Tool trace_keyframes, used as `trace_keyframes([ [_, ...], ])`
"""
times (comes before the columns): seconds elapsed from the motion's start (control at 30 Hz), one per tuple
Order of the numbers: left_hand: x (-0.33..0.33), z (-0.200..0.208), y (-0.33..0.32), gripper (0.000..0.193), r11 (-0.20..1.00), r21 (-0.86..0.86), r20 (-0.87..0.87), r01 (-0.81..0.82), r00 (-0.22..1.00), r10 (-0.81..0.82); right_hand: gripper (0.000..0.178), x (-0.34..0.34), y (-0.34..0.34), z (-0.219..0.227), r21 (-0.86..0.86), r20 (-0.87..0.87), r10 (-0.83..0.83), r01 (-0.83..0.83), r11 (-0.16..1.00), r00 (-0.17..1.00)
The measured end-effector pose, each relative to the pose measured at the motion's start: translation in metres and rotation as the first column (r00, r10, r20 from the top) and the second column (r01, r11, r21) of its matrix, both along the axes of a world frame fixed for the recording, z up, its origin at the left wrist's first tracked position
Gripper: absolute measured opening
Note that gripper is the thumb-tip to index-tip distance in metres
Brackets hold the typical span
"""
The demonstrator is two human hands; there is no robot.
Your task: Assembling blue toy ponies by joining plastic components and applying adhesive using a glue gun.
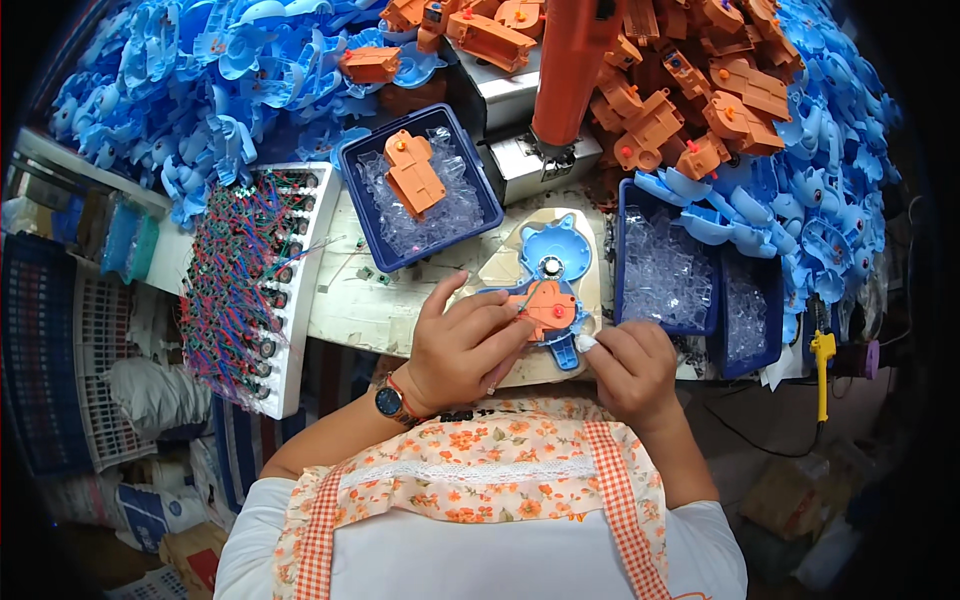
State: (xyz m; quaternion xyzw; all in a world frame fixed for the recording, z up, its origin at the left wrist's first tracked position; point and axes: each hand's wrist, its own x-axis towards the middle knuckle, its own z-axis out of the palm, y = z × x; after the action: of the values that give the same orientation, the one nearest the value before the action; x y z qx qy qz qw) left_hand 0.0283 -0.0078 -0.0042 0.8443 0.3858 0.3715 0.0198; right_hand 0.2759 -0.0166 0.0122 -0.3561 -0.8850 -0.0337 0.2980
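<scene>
I see the blue toy shell [553, 262] lying on the board at the table's front edge, with the orange gear box [546, 306] already seated on its lower half. My left hand [462, 345] presses fingers together on that box, while my right hand [632, 368] pinches a small white piece [587, 343] beside the shell's lower tip, not yet fitted, I judge. The blue tray [420, 190] of clear parts behind holds another orange box.

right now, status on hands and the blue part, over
Left hand pressing orange block onto blue shell. Right hand pinching small white piece at shell's lower edge. Nothing in the way.
</scene>
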Motion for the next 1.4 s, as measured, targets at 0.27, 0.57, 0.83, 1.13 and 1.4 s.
trace_keyframes([
  [0.27,0.006,0.003,-0.002,0.027,1.000,0.001,-0.078,0.000,0.997,0.000,0.022,-0.002,-0.010,-0.003,-0.129,-0.170,0.067,-0.089,0.988,0.983],
  [0.57,0.008,0.007,0.001,0.027,0.997,-0.071,-0.147,0.034,0.988,-0.044,0.021,-0.003,0.003,0.003,-0.266,-0.400,-0.155,0.048,0.963,0.903],
  [0.83,0.013,0.005,-0.003,0.023,0.999,-0.028,-0.185,0.040,0.982,-0.044,0.017,-0.016,0.018,0.002,-0.198,-0.264,-0.180,0.129,0.972,0.948],
  [1.13,0.018,0.006,-0.005,0.015,0.999,-0.042,-0.197,0.027,0.980,-0.035,0.018,-0.003,0.017,0.010,-0.279,-0.199,-0.231,0.171,0.945,0.952],
  [1.4,0.017,0.005,-0.005,0.012,0.999,-0.035,-0.199,0.015,0.980,-0.022,0.015,-0.006,0.016,0.016,-0.247,-0.127,-0.230,0.194,0.949,0.965],
])
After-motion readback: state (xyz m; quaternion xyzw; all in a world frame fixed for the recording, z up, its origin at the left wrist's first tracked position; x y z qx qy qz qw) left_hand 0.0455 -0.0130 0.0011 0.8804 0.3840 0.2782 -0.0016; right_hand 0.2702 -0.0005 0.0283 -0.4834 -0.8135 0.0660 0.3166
